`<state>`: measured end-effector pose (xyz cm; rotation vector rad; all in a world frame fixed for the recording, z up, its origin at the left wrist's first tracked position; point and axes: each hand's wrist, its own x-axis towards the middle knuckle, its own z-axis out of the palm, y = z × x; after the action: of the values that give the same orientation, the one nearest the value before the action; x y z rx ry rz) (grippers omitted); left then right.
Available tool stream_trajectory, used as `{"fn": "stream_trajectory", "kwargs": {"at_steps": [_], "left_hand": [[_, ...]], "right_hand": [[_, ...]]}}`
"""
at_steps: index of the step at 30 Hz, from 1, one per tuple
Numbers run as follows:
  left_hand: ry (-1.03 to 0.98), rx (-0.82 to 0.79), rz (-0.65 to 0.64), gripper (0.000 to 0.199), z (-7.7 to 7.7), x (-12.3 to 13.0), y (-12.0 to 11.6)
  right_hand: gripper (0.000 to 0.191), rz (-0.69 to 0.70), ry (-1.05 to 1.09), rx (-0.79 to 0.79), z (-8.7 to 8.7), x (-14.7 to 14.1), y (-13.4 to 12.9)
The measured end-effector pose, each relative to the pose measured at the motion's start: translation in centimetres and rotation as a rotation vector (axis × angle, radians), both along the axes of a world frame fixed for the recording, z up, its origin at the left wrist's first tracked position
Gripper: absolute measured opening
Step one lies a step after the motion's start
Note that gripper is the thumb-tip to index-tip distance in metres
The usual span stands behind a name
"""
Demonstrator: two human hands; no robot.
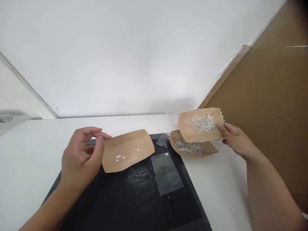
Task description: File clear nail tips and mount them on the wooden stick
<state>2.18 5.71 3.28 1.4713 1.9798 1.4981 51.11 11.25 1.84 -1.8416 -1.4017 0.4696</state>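
Observation:
My right hand [232,134] grips the right end of a brown paper tray [181,123], thumb on top. Inside it lies a heap of small clear pieces [201,123], some greenish. That tray is raised over a second paper tray [211,149], which holds clear plastic-like strips [189,147] and is partly covered. At the left, my left hand [83,150] has its fingers bent and apart, with nothing visible between them. It overlaps the left edge of a third paper tray [131,144]; whether it touches is unclear. Several small white oval pieces [120,157] lie in that tray.
A black mat [115,199] with white specks lies on the white table [69,134]. On it are a translucent rectangular sheet [167,176], two white pieces [166,154] and clear scraps [163,141]. A white wall [115,64] stands behind, brown cardboard [271,96] at right.

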Motion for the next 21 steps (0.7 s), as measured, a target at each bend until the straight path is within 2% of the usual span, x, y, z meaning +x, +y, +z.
{"fn": "stream_trajectory", "kwargs": {"at_steps": [8,14,21], "left_hand": [[0.011,0.080,0.026,0.017,0.1,0.2,-0.5],[0.017,0.190,0.031,0.015,0.2,0.5,-0.5],[0.150,0.119,0.093,0.011,0.3,0.0,-0.9]], "right_hand": [[0.034,0.018,-0.017,-0.044,-2.4,0.9,1.5],[0.032,0.082,0.106,-0.034,-2.6,0.5,1.6],[0.036,0.088,0.149,0.045,-2.7,0.4,1.7]]}}
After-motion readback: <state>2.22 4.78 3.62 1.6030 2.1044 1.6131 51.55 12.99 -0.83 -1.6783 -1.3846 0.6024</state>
